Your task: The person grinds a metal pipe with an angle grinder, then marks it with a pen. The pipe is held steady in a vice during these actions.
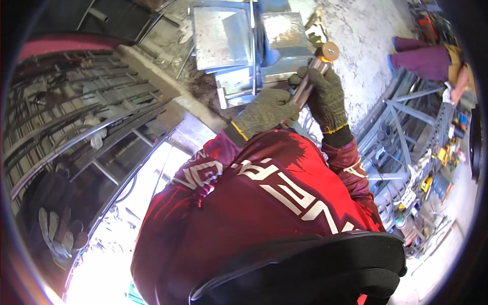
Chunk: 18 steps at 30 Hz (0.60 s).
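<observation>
Both my hands wear grey-green knit gloves with yellow cuff edges. Between them, in front of my chest, slants a small bundle of shiny metal bars (303, 91). My left hand (267, 111) is closed around its lower end. Higher up, my right hand (327, 94) wraps the bundle, thumb and fingers against its sides. A round brown disc (331, 51) shows just beyond the upper end, with a bit of orange below it. Just past my hands stands a blue-grey metal machine or stand with flat plates (223, 38).
Left of me is a rack of dark metal bars (117, 147), with a pale glove (57, 236) near its lower end. On the right lie long metal profiles and a truss-like frame (401, 127). Another person in purple trousers (419, 63) is at the upper right, near scattered tools.
</observation>
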{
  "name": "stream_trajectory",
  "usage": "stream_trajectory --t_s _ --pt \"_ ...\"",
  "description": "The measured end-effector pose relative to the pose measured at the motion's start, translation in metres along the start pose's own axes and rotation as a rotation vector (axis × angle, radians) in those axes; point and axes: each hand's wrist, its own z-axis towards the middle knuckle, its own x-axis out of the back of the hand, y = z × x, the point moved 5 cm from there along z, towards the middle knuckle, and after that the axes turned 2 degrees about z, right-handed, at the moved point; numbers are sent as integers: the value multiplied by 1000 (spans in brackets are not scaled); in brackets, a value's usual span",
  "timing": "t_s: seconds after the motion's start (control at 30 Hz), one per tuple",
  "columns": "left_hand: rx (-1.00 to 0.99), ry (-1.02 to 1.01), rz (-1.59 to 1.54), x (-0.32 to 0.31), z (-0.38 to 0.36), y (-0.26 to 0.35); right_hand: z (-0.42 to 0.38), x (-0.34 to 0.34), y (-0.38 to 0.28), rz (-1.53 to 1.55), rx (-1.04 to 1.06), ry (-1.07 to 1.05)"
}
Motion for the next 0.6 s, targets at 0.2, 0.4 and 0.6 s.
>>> stream_trajectory --t_s 0.2,0.4,0.6 --pt "-128 303 243 76 -1 -30 3 14 5 -30 3 -1" --pt "247 421 1346 187 43 -194 -3 24 1 -20 -4 69" --pt "342 450 1276 172 83 -220 -32 38 -8 -35 -26 211"
